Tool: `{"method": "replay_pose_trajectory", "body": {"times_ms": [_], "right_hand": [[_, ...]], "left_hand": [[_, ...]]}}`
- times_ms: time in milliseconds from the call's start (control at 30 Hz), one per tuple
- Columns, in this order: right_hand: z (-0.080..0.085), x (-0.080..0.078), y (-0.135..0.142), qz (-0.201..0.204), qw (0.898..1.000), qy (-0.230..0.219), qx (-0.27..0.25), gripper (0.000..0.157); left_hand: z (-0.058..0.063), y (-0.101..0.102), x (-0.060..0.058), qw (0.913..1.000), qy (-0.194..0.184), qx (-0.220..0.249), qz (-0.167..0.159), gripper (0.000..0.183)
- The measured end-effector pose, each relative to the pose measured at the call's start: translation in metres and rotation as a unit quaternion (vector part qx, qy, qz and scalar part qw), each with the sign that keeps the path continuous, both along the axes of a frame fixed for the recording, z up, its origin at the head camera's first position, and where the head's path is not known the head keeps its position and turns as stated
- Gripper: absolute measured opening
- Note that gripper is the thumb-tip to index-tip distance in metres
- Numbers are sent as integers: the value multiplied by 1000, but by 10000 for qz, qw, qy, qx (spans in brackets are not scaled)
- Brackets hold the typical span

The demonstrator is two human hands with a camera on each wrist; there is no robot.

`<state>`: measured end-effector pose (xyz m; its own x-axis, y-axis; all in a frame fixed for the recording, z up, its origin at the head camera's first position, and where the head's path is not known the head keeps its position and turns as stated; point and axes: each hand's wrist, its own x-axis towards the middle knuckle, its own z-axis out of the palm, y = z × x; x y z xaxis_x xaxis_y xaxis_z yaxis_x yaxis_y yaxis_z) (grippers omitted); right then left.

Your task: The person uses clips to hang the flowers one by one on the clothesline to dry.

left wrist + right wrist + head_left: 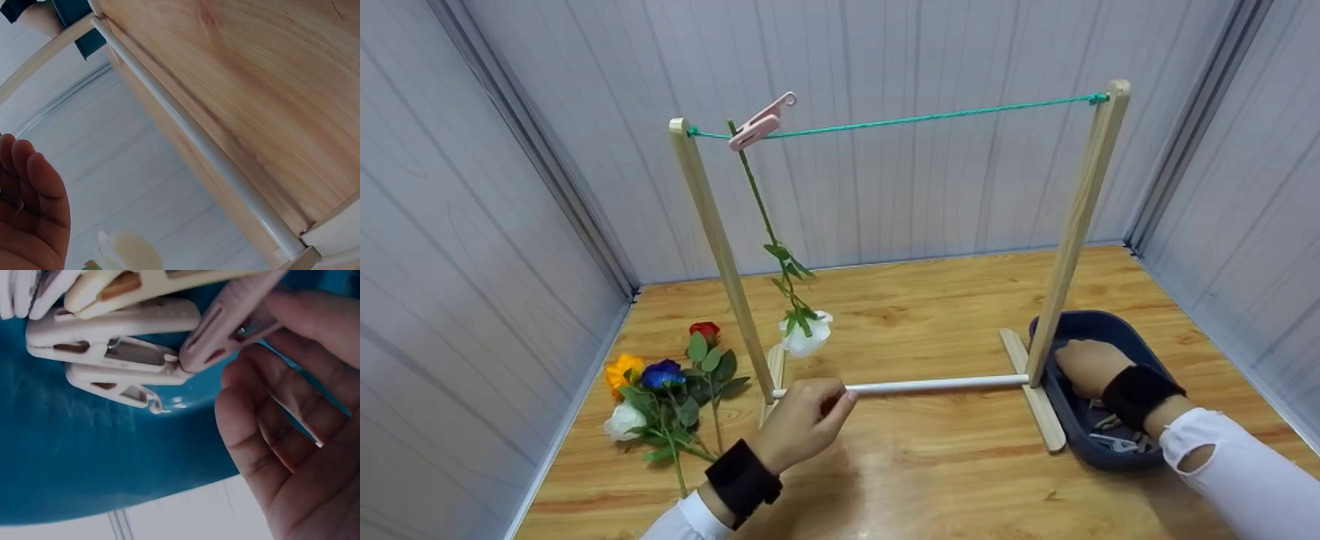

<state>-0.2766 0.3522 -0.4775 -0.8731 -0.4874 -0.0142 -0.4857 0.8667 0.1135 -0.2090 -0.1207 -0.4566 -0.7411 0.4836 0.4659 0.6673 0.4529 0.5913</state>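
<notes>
My right hand (1091, 367) reaches into the dark blue bin (1084, 321). In the right wrist view its thumb and a finger (318, 323) pinch one end of a pink clothespin (216, 332); the other fingers are bent beside it. More clothespins (112, 337), white and cream, lie around it. My left hand (802, 420), loosely curled with nothing in it, hovers by the left end of the white rod (937, 385). A white rose (806, 334) hangs head down from the green line (915, 120), its stem held by a pink clothespin (756, 131).
The line is tied between two wooden posts (720, 247) (1080, 232) on flat feet. On the table (930, 465), left of the frame, lie an orange flower (624, 371), a blue flower (662, 373), a red rose (705, 330) and a white rose (624, 421). Panel walls enclose the back and sides.
</notes>
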Motion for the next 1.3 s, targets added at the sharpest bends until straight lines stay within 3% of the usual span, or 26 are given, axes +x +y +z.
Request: {"method": "replay_pose_trajectory", "body": {"times_ms": [300,500,667,800,933,1067,1167,1300], "right_hand": [[-2,-1,4,231,9991,175,-315,23],[20,0,12,-6,9915,-229,-1280,23],[43,8,16,-167,9720,-471,-2298,19],[64,22,18,-261,9398,-661,-3343,15],[80,36,12,158,8987,-839,-4302,12],[88,45,0,830,8361,-1333,-5256,8],[89,55,-13,1037,7943,-1534,-5786,6],[89,68,-36,858,7563,-1330,-6348,9]], "left_hand": [[0,0,4,9997,-172,-152,23,38],[0,1,4,9998,-143,-141,37,38],[0,2,3,9999,-138,-62,-20,36],[-1,3,3,9998,-177,-39,-56,31],[0,4,2,9998,-190,31,-29,27],[2,6,3,9996,-174,181,84,23],[4,9,3,9991,-151,356,188,21],[8,15,3,9978,10,588,316,17]]}}
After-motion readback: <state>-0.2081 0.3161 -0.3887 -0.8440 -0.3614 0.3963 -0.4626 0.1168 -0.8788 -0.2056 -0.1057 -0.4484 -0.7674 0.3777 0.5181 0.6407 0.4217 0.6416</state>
